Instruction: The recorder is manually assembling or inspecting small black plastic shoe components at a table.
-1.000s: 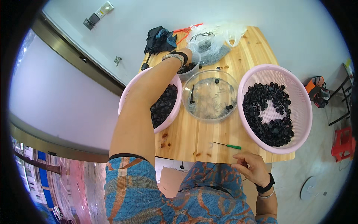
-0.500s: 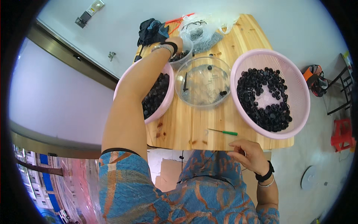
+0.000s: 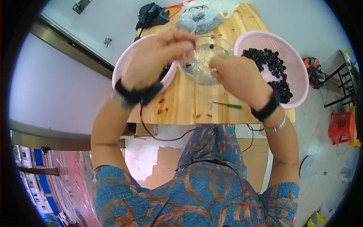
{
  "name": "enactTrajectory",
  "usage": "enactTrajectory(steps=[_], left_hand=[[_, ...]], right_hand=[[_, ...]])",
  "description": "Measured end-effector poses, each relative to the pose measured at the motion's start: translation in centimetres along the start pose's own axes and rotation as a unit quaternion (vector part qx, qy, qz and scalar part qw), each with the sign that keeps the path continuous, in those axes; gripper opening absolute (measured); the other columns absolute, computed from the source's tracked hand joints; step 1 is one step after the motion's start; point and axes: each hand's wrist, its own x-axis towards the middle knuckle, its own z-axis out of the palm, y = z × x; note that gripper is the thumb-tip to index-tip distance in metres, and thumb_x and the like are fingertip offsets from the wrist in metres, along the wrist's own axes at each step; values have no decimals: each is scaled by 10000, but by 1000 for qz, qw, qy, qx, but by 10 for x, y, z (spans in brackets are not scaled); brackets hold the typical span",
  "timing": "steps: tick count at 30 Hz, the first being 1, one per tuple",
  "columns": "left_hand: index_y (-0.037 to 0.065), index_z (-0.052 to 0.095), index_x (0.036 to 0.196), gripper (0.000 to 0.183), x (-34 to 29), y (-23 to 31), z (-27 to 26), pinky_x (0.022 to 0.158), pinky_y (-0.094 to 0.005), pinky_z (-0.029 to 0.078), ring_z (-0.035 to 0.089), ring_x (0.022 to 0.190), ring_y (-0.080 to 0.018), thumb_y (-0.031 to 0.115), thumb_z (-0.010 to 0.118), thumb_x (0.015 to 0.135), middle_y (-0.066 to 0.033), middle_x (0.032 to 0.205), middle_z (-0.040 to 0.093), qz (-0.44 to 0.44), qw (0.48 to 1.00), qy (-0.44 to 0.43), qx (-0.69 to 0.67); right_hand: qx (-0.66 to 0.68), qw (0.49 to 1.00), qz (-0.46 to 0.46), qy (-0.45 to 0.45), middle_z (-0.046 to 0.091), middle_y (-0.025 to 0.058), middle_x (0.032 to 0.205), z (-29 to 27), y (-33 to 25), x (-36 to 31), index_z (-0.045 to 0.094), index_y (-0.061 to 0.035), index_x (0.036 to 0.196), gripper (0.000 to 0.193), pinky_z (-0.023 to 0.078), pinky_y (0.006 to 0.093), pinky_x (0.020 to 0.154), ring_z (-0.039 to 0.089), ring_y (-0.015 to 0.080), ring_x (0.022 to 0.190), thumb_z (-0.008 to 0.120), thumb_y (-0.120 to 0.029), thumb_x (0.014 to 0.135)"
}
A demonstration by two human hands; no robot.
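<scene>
Fingers of the left hand (image 3: 160, 53) are drawn in toward the thumb, closed on a small black piece (image 3: 194, 44) at the tips, though blur softens its outline. Fingertips of the right hand (image 3: 242, 75) are bunched close together; whether they grasp anything, I cannot tell. Both forearms rise from the lower edge and angle inward, elbows bent out to the sides. The left hand reaches across the left basket (image 3: 120, 66) toward the tray, the right hand over the tray's right side, and the two are apart from each other.

Beneath them stretches the wooden tabletop (image 3: 181, 108). The left basket, pink, sits along its left edge; the right basket (image 3: 301, 72), also pink, along its right edge, holding many black pieces (image 3: 264, 58). Between the baskets lies the clear round tray (image 3: 204, 80). Clear plastic bags (image 3: 206, 17) lie by the far edge, a dark bundle (image 3: 153, 16) near the far left corner. Toward the near edge lies a green-handled screwdriver (image 3: 231, 105), handle to the right. One black cap (image 3: 211, 46) shows at the tray's far side.
</scene>
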Motion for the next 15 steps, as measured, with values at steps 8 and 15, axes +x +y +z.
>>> enactTrajectory(steps=[8, 15], left_hand=[[-12, 556, 928, 164, -133, -72, 51, 590, -227, 472, 562, 657, -116, -54, 548, 770, -67, 792, 576, -125, 965, 50, -225], [-6, 559, 966, 146, -155, -128, 94, 591, -237, 476, 547, 659, -109, 16, 560, 821, -61, 806, 581, -149, 910, 46, -383]], right_hand=[[-108, 985, 75, -109, 630, 167, 813, 53, 13, 91, 618, -32, 788, 113, 490, 416, 657, 613, 322, 800, 519, -65, 745], [-89, 955, 210, -190, 633, 188, 907, 113, 62, 122, 641, 0, 832, 146, 493, 395, 713, 617, 326, 841, 526, -13, 742]])
